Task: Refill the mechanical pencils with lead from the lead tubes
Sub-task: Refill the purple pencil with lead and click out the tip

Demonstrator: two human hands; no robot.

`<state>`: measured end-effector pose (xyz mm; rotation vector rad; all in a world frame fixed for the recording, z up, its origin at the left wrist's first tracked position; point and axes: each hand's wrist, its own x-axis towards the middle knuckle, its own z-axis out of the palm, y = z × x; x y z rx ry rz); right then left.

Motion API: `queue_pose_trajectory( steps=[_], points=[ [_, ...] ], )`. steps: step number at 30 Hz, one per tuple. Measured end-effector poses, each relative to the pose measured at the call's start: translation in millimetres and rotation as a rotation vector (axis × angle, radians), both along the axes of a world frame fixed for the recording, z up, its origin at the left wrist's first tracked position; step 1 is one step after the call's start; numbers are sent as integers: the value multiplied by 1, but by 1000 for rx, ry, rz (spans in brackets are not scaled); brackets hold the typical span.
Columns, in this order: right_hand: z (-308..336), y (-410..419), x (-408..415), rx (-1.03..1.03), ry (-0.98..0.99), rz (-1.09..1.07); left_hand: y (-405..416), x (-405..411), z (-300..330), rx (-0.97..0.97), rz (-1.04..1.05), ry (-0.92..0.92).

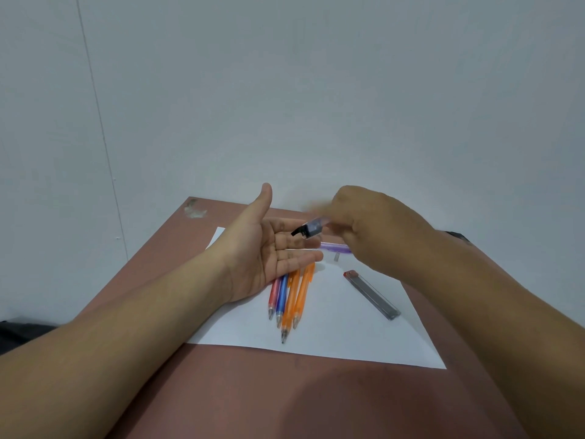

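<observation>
Brown table [164, 270] carries a white paper sheet [342, 337]; on it lie four pencils [286, 296] side by side (red, blue, two orange), a grey lead tube [372, 294] with a red end to their right, and a purple pencil [335, 247] farther back. Left hand [272, 258] flat, palm up, fingers straight, over the pencils' far ends. Right hand [364, 223] grips a blurred lead tube with black cap [308, 231], tilted, cap just above the left palm.

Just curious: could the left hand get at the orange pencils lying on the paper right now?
Probably yes. The left hand is open, palm up, holding nothing, just above the orange pencils, with nothing between.
</observation>
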<state>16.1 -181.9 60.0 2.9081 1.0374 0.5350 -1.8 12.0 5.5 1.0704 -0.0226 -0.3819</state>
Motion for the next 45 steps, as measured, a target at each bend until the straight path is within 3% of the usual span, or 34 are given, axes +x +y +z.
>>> queue_pose_trajectory(
  steps=[2, 12, 16, 26, 30, 39, 42, 45],
  points=[
    [1, -1, 0, -112, 21, -22, 0, 0, 0, 5, 5, -11],
    [-2, 1, -3, 90, -5, -6, 1, 1, 0, 11, -3, 8],
    [0, 0, 1, -76, 18, -11, 0, 0, 0, 17, 2, -13],
    [-7, 0, 2, 63, -21, -1, 0, 1, 0, 11, -11, 8],
    [-2, -3, 2, -76, 12, -35, 0, 0, 0, 20, 2, -2],
    [-6, -6, 0, 123, 11, 49, 0, 1, 0, 7, -14, 15],
    [-5, -8, 3, -28, 4, 4, 0, 1, 0, 4, -6, -2],
    [-9, -2, 7, -21, 8, 5, 0, 1, 0, -1, -9, 11]
  ],
)
